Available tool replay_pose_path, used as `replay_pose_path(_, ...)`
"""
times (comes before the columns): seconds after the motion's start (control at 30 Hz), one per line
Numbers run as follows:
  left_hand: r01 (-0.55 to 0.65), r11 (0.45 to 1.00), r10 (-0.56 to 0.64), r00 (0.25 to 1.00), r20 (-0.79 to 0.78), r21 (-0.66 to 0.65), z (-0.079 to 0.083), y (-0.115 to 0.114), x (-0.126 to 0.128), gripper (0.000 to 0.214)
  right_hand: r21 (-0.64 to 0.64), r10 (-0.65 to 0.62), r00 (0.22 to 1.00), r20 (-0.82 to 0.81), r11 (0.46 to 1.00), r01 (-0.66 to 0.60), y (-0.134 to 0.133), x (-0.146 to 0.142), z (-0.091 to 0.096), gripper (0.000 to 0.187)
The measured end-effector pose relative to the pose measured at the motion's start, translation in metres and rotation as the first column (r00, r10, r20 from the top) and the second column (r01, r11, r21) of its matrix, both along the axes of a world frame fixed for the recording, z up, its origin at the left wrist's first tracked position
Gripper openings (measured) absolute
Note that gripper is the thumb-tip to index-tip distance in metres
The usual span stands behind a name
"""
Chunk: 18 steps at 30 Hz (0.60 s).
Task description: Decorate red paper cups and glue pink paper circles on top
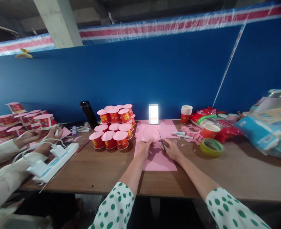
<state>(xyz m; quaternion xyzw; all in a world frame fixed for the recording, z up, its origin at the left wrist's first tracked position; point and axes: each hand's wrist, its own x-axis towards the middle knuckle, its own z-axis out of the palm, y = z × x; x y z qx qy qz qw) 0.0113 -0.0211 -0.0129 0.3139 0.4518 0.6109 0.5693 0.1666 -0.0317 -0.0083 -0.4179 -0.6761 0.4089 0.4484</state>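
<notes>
On the red cups (121, 140) standing to our left, we are seeing yellow markings, and on the red plastic bag (204, 114) to our right, pale lettering; both are coming out too small to read. We are reaching both forearms forward, angling inward over pink paper (159, 164). Our right hand (172, 149) is gripping dark scissors (163, 144), blades pointing away from us. Our left hand (145, 149) is bending its fingers at the near edge of a pink circle (151, 132) lying on the paper; whether they are pinching it, we cannot tell.
</notes>
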Motion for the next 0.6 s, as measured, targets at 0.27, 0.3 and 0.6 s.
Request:
replay_pose_path(0.27,-0.023,1.0,0.023,1.0,0.013,0.0,0.0045,-0.0022,0.0013,0.028,-0.017,0.003,1.0,-0.011,1.0,-0.003,0.0006,-0.0007,-0.0008,0.034)
replay_pose_path(0.3,-0.026,1.0,0.026,1.0,0.016,0.001,0.0054,-0.0028,0.0018,0.027,-0.018,0.003,1.0,-0.01,1.0,-0.003,0.0004,-0.0006,-0.0006,0.034)
replay_pose_path(0.6,-0.039,0.999,0.038,0.998,0.042,0.026,0.0056,-0.0029,0.0031,0.025,-0.023,0.01,1.0,-0.009,1.0,-0.01,-0.0003,-0.0003,0.0002,0.032)
